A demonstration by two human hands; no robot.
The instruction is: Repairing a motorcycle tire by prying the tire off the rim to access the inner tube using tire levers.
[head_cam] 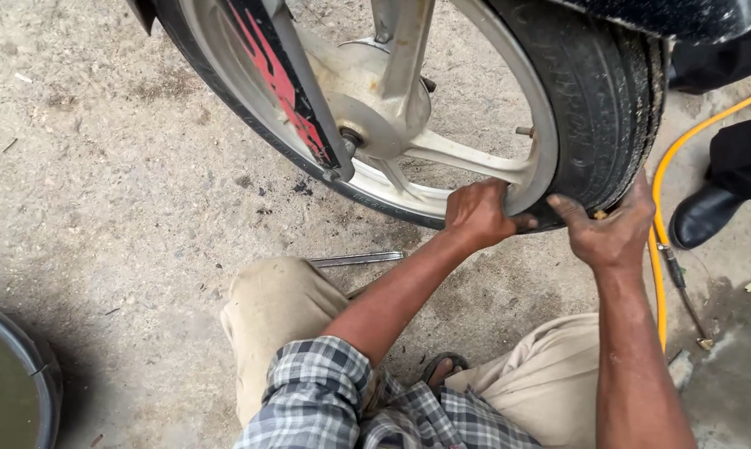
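- Hands first, from the head view: the left hand [478, 214] is curled tight over the lower edge of the wheel, its fingers wrapped round the silver rim [532, 170] where the rim meets the black tyre [602, 108], the thumb lying along the rubber.
- Just beside it, the right hand [612, 233] has its fingers spread half open and pressed flat against the tread at the bottom of the tyre; it grips nothing whole, only bears on the rubber, with its thumb reaching toward the left hand's knuckles.
- Above the fingers, the wheel fills the top of the picture: pale spokes run in to a dusty hub [375, 100], and a black fork leg with red markings [286, 83] crosses in front of it.
- Below the left wrist, a slim metal bar [357, 259] lies on the gritty concrete floor [101, 166], touching the person's bent knee in beige trousers [276, 308].
- Beyond the right hand's fingers, a yellow hose [660, 241] snakes down over the ground, ending in a brass fitting.
- Past that hose stands another person's black shoe [701, 214].
- Far off to the left of both hands, a round dark tub [36, 366] holds murky liquid.
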